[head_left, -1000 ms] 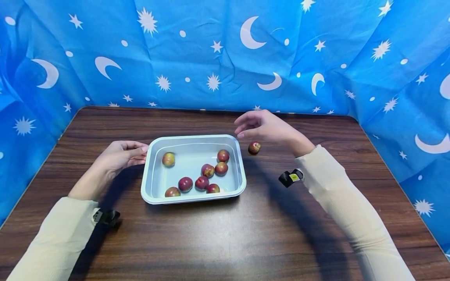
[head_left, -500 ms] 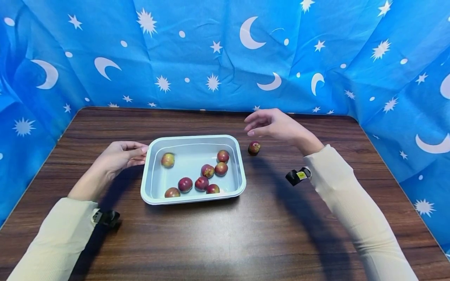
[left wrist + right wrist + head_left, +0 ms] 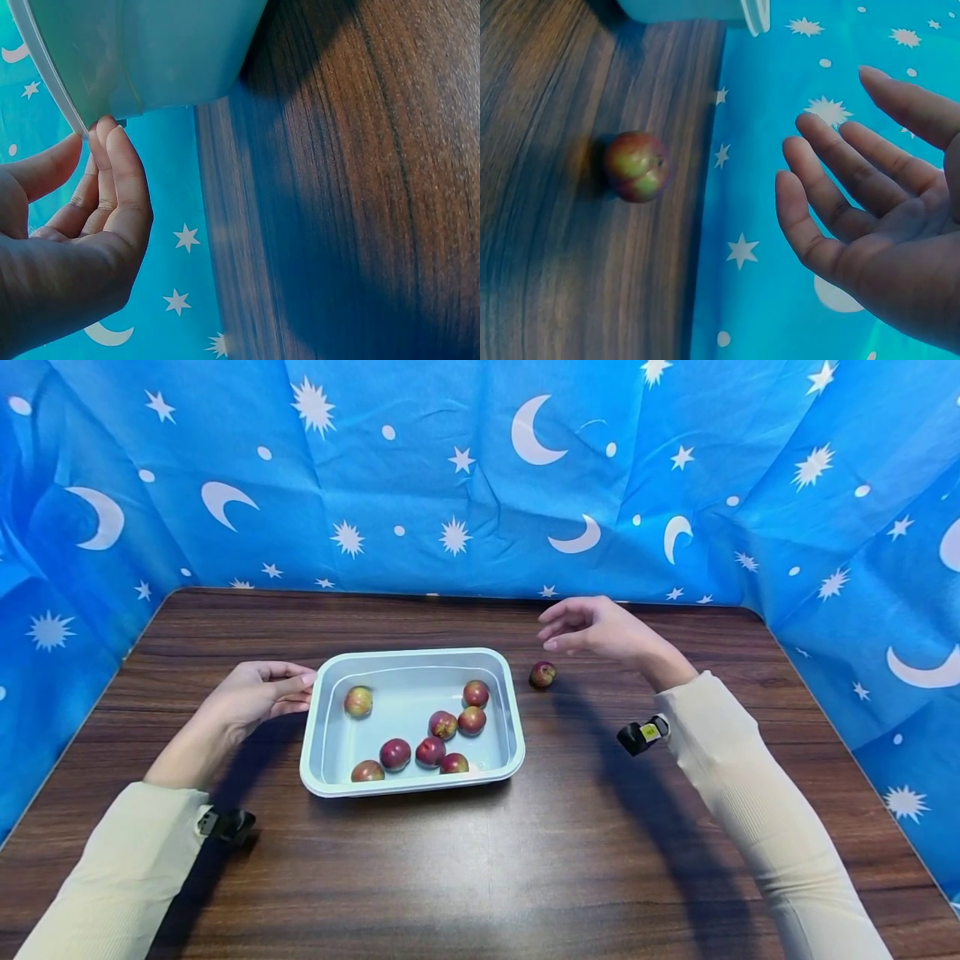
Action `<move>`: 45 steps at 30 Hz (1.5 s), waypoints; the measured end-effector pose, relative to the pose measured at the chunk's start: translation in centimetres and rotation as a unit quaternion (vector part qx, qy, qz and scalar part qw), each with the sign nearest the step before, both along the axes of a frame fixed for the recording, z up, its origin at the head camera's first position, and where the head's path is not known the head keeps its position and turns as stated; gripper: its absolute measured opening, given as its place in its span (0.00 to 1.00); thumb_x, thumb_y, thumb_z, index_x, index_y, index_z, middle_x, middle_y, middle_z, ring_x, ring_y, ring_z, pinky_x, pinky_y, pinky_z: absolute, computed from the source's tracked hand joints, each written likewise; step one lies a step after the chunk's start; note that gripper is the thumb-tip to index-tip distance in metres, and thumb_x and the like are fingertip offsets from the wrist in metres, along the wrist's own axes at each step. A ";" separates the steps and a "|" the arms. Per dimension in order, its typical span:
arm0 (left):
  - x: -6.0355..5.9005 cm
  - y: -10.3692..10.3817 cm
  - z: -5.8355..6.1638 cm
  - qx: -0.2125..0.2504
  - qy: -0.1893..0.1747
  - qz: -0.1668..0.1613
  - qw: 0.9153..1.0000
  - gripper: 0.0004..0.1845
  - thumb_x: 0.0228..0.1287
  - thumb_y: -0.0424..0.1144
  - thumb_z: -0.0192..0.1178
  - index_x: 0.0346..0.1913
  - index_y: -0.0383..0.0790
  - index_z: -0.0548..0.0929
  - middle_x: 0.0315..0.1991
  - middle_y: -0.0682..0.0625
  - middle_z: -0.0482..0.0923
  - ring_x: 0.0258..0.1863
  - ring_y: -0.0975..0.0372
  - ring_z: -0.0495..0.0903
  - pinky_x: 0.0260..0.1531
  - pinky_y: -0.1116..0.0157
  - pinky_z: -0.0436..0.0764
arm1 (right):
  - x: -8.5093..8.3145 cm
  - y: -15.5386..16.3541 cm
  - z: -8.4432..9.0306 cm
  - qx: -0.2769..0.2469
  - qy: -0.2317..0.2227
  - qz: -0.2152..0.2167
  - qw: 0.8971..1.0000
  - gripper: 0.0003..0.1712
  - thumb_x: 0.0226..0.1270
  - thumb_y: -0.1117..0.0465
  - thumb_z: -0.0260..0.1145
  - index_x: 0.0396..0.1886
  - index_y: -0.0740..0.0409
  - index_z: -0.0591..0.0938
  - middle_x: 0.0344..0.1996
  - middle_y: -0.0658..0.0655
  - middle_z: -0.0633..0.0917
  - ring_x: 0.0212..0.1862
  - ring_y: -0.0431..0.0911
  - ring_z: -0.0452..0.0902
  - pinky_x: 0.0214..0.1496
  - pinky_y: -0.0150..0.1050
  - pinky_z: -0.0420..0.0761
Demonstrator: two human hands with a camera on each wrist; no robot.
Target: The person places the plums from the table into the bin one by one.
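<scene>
A white plastic tub (image 3: 408, 789) stands on the table with several red and yellow-green plums in it, among them a dark red plum (image 3: 395, 754) near its front wall. My left hand (image 3: 258, 697) pinches the tub's left rim between thumb and fingers, as the left wrist view also shows at the rim (image 3: 56, 86). One loose plum (image 3: 542, 675) lies on the wood just right of the tub. Above and to the right of it my right hand (image 3: 596, 631) hovers with loosely bent fingers, holding nothing. In the right wrist view the plum (image 3: 637, 166) sits apart from the fingers.
The brown wooden table (image 3: 480, 877) reaches back to a blue curtain (image 3: 450, 485) printed with white moons and stars. That curtain also encloses the left and right sides. Each wrist carries a small black camera, such as the right one (image 3: 637, 737).
My right hand has moved right, from beside the tub's back right corner to past the loose plum. The left hand, tub and plums look nearly unchanged.
</scene>
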State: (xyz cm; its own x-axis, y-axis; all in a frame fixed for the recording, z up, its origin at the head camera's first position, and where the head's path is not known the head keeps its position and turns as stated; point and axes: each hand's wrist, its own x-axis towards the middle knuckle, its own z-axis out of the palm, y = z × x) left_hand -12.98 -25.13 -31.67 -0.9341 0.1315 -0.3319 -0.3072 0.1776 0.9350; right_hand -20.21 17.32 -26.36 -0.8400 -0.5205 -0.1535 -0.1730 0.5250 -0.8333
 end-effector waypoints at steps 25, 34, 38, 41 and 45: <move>0.0 0.0 0.1 -0.014 0.000 0.001 1.000 0.09 0.67 0.30 0.51 0.45 0.26 0.72 0.28 0.56 0.79 0.28 0.67 0.80 0.39 0.65 0.82 | -1.4 1.5 -4.0 0.016 -0.051 -0.020 0.998 0.24 0.61 0.65 0.63 0.56 0.67 0.70 0.48 0.65 0.78 0.46 0.54 0.77 0.49 0.50 0.78; -0.1 0.0 -0.1 -0.050 0.011 -0.011 0.999 0.20 0.68 0.32 0.49 0.55 0.17 0.64 0.30 0.57 0.78 0.30 0.68 0.80 0.42 0.64 0.81 | -1.6 1.7 -5.6 0.033 -0.069 -0.031 0.997 0.24 0.61 0.66 0.63 0.56 0.66 0.71 0.49 0.64 0.78 0.47 0.51 0.75 0.48 0.50 0.78; -0.1 0.0 -0.1 -0.055 0.010 -0.011 0.998 0.20 0.68 0.32 0.49 0.55 0.18 0.64 0.30 0.57 0.78 0.31 0.68 0.80 0.42 0.64 0.80 | -1.6 1.7 -6.3 0.027 -0.079 -0.041 0.996 0.23 0.60 0.67 0.63 0.56 0.66 0.71 0.49 0.64 0.77 0.47 0.53 0.73 0.48 0.50 0.78; -0.1 0.0 -0.1 -0.056 0.009 -0.010 0.998 0.20 0.68 0.32 0.48 0.55 0.18 0.64 0.30 0.57 0.78 0.30 0.68 0.80 0.42 0.64 0.80 | -1.5 1.6 -6.7 0.018 -0.088 -0.050 0.995 0.23 0.60 0.67 0.63 0.55 0.66 0.71 0.49 0.64 0.76 0.47 0.53 0.73 0.48 0.49 0.78; -0.1 0.1 -0.1 -0.047 0.006 -0.007 0.999 0.19 0.68 0.31 0.49 0.54 0.18 0.65 0.29 0.57 0.78 0.30 0.68 0.79 0.41 0.64 0.81 | -1.3 1.4 -7.0 0.009 -0.092 -0.059 0.994 0.24 0.59 0.67 0.64 0.55 0.66 0.71 0.49 0.65 0.75 0.46 0.52 0.73 0.47 0.49 0.78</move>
